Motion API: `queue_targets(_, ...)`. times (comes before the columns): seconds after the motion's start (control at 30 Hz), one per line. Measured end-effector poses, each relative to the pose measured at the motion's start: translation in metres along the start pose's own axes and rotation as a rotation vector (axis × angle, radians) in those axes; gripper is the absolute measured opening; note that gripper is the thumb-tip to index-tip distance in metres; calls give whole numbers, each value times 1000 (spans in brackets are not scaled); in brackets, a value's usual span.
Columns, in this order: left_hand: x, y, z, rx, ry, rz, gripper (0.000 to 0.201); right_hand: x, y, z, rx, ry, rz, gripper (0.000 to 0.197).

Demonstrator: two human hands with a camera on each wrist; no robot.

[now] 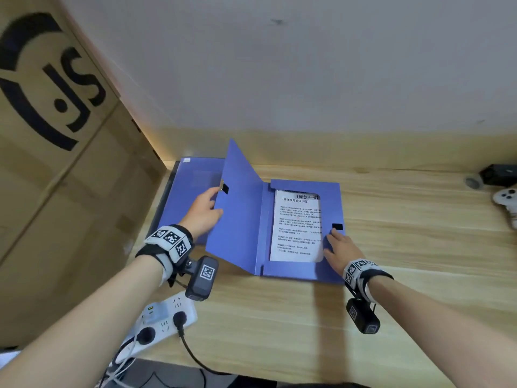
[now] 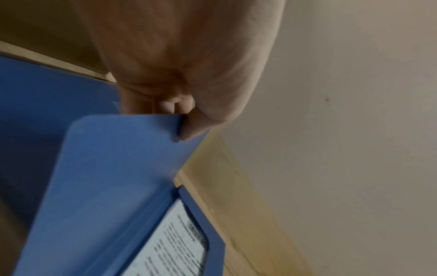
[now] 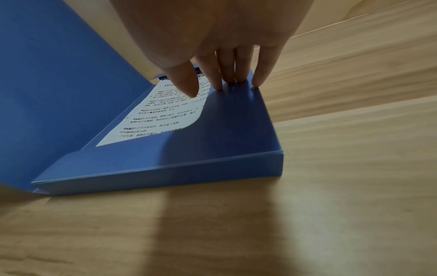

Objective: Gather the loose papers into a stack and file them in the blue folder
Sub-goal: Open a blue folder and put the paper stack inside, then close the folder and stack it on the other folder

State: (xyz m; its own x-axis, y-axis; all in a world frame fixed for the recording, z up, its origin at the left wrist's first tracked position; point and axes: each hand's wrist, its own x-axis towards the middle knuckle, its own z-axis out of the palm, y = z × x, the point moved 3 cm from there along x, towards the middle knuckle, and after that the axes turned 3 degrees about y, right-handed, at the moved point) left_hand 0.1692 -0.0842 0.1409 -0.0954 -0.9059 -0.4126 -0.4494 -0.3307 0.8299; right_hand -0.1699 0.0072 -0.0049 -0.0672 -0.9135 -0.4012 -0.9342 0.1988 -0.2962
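Blue plastic, thin and springy by the look of it: the box-style blue folder (image 1: 305, 271) lies on the pale wooden desk (image 1: 391, 275) with its cover (image 1: 237, 219) half raised. The printed papers (image 1: 296, 225) are already inside, lying flat in the tray under the inner flaps.

The left hand (image 1: 204, 211) pinches the cover's free edge beside the black velcro tab (image 1: 224, 188); in the left wrist view the thumb lies on one face and the fingers curl behind. The right hand (image 1: 340, 250) is spread flat, straight fingers (image 3: 238, 74) pressing the right inner flap (image 3: 236, 115) down, the thumb hovering over the page.

I'd judge the whole thing light, and the cover flexible enough to bow if held by one corner, so mid-edge near the tab seems the sensible hold. The flap looks inclined to spring up, and the smooth plastic may slide on the desk, hence a steadying palm. The sheets are soft and could crease if caught under the closing cover.

A second blue folder (image 1: 190, 175) lies behind, a power strip (image 1: 165, 320) near the front edge.
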Motion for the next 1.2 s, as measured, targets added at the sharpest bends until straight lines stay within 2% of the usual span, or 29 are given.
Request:
queue_targets(0.13, -7, 29, 41, 64, -54, 71, 47, -2, 3, -7, 50, -9, -21, 44)
queue_targets(0.27, -11, 54, 85, 362, -47, 167, 54, -4, 13, -20, 144, -26, -32, 47)
queue_targets(0.4, -8, 66, 129, 621, -54, 272, 53, -5, 21, -45, 295, 123, -76, 32)
queue_targets(0.53, 18, 58, 161, 454, -183, 143, 45, -3, 32, -62, 418, 113, -63, 32)
queue_targets(0.63, 43, 46, 168, 365, -181, 75, 35, -1, 34, -65, 627, 93, -52, 26)
queue_targets(0.7, 59, 28, 167, 412, -147, 28, 37, -1, 35, -61, 692, 66, -18, 19)
queue_targets(0.77, 74, 6, 163, 512, -118, -26, 46, 1, 40, -53, 654, 63, 10, 15)
queue_targets(0.87, 90, -26, 157, 633, -77, -131, 51, 5, 49, -41, 518, 67, 69, 24)
queue_targets(0.97, 106, -57, 158, 607, -63, -210, 49, 10, 55, -33, 426, 66, 132, 32)
queue_targets(1.2, 116, -84, 170, 535, -5, -191, 59, 23, 65, -21, 221, -24, 259, 54)
